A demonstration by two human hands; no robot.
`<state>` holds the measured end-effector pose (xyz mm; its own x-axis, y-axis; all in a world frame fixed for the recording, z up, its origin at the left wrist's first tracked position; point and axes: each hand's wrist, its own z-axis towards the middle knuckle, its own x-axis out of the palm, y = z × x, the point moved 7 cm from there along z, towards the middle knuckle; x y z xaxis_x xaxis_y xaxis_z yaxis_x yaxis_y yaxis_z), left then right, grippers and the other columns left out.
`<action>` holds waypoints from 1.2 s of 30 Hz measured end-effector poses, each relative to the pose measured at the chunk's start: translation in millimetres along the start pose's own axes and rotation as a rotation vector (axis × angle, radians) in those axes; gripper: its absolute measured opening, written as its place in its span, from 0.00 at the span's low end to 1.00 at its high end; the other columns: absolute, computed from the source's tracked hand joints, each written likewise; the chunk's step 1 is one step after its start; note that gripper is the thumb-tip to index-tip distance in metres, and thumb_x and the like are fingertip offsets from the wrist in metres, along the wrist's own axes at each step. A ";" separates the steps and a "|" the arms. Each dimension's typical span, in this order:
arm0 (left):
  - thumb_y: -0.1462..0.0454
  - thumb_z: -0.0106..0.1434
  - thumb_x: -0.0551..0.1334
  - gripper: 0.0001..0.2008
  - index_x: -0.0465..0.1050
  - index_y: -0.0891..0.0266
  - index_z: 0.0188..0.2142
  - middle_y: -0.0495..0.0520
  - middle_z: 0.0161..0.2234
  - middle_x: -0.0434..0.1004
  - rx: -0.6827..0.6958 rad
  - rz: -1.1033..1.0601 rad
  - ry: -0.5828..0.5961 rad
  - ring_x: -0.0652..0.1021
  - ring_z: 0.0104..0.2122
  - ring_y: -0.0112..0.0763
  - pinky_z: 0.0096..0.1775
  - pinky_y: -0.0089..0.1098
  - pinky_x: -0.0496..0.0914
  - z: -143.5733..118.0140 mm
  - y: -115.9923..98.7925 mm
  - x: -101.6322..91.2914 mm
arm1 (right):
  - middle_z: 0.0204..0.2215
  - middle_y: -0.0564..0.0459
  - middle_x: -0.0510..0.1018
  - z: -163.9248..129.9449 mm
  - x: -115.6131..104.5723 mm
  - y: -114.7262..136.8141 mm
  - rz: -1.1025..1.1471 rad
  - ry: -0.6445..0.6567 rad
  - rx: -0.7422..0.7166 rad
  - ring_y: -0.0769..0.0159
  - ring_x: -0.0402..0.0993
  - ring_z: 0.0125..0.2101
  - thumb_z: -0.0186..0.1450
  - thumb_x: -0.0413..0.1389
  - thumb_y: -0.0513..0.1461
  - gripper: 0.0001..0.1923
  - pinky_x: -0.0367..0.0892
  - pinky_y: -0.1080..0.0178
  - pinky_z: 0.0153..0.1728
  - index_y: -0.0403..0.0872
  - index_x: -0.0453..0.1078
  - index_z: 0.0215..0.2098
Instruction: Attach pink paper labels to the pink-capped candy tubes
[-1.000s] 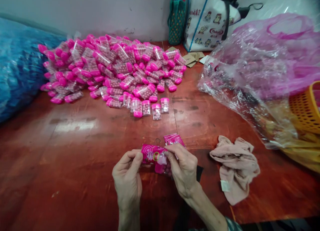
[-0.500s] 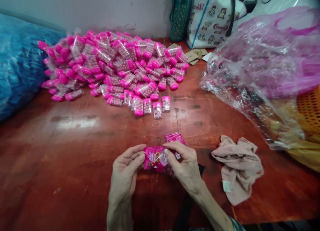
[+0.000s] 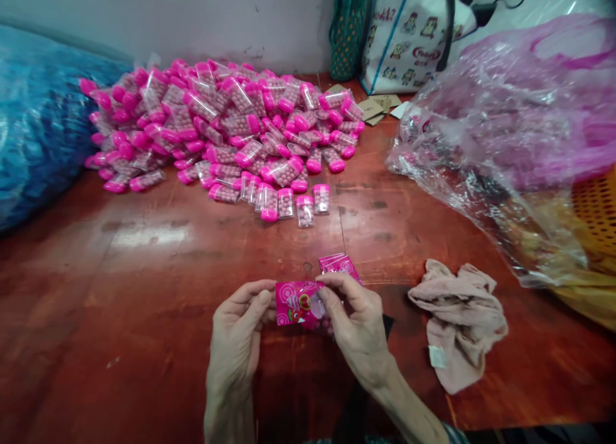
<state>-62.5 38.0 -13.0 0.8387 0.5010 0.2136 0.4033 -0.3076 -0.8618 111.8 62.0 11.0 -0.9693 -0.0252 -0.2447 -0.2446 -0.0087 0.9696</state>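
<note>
A bright pink printed label (image 3: 292, 304) with a cartoon strawberry is held level between my two hands. My left hand (image 3: 235, 335) is closed at its left edge, the thumb drawn just off the printed face and the other fingertips partly hidden. My right hand (image 3: 359, 332) pinches the right end between thumb and forefinger. Below that end, partly covered by the label and my right hand, shows a small container of pink balls (image 3: 326, 326). Just beyond my right hand lies a fanned stack of similar pink labels (image 3: 341, 264) on the table.
A large heap of clear, pink-capped candy containers (image 3: 231, 123) fills the back, a few standing upright in front. A blue bag (image 3: 43, 123) bulges at left. At right are a crumpled cloth (image 3: 462, 322), a clear plastic bag (image 3: 481, 129) and an orange basket (image 3: 597, 206).
My left thumb has slid left off the label's front, so more of its left edge shows. My right hand keeps its pinch, and the view has shifted slightly.
</note>
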 end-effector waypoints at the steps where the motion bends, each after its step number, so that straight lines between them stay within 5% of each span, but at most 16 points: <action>1: 0.67 0.43 0.69 0.09 0.76 0.67 0.27 0.52 0.22 0.78 -0.026 -0.002 0.016 0.75 0.19 0.26 0.23 0.24 0.71 -1.5 3.1 3.2 | 0.24 0.54 0.76 -0.8 1.8 0.3 0.006 0.004 0.005 0.67 0.74 0.26 0.63 0.51 0.37 0.05 0.69 0.67 0.27 0.47 0.69 0.35; 5: 0.67 0.42 0.69 0.09 0.75 0.67 0.25 0.52 0.20 0.77 -0.110 0.013 0.076 0.73 0.15 0.27 0.18 0.27 0.71 -6.7 14.6 11.4 | 0.26 0.54 0.75 1.4 1.0 0.5 0.013 0.015 -0.016 0.67 0.73 0.28 0.61 0.52 0.35 0.05 0.68 0.67 0.29 0.46 0.68 0.36; 13: 0.69 0.38 0.70 0.07 0.74 0.65 0.21 0.48 0.16 0.74 -0.063 -0.063 -0.006 0.72 0.14 0.26 0.15 0.24 0.68 -2.2 21.2 4.5 | 0.28 0.52 0.75 6.9 -1.4 15.6 -0.053 0.067 -0.277 0.67 0.71 0.30 0.59 0.52 0.30 0.10 0.66 0.65 0.32 0.46 0.73 0.33; 19: 0.66 0.41 0.70 0.08 0.72 0.67 0.17 0.48 0.13 0.70 -0.210 -0.109 0.146 0.69 0.12 0.21 0.14 0.20 0.64 -5.4 27.9 11.5 | 0.21 0.56 0.73 4.6 1.6 -9.3 0.098 0.119 0.033 0.69 0.70 0.23 0.62 0.53 0.37 0.07 0.65 0.68 0.25 0.48 0.74 0.33; 22: 0.66 0.45 0.68 0.06 0.74 0.68 0.20 0.50 0.14 0.71 -0.232 -0.073 0.214 0.71 0.13 0.23 0.16 0.21 0.65 -6.4 27.5 14.9 | 0.20 0.57 0.73 4.1 2.0 -13.3 0.076 0.113 0.066 0.70 0.69 0.21 0.64 0.51 0.39 0.09 0.64 0.68 0.23 0.48 0.73 0.35; 28: 0.67 0.42 0.69 0.06 0.73 0.67 0.20 0.49 0.15 0.73 -0.235 -0.070 0.124 0.70 0.12 0.23 0.15 0.22 0.65 -1.1 30.5 7.5 | 0.32 0.48 0.76 4.1 0.4 9.2 -0.219 0.023 -0.305 0.63 0.71 0.34 0.61 0.52 0.32 0.11 0.67 0.60 0.36 0.45 0.71 0.41; 31: 0.67 0.40 0.70 0.08 0.71 0.66 0.17 0.49 0.14 0.71 -0.242 -0.087 0.080 0.69 0.11 0.22 0.13 0.21 0.63 -1.6 33.3 3.5 | 0.30 0.48 0.75 -2.0 3.1 22.4 -0.235 0.046 -0.514 0.63 0.69 0.33 0.61 0.51 0.29 0.12 0.67 0.61 0.34 0.45 0.71 0.39; 36: 0.64 0.40 0.71 0.11 0.69 0.66 0.17 0.48 0.11 0.69 -0.303 -0.113 0.137 0.68 0.10 0.22 0.12 0.19 0.59 -7.6 36.9 9.4 | 0.24 0.51 0.75 -0.9 -4.6 24.5 -0.081 -0.002 -0.477 0.67 0.69 0.25 0.63 0.50 0.30 0.10 0.66 0.64 0.28 0.44 0.72 0.36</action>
<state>-37.0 25.3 -39.4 0.8155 0.4387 0.3774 0.5696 -0.4928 -0.6578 110.3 61.0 35.8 -0.9477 -0.0034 -0.3193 -0.2806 -0.4680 0.8380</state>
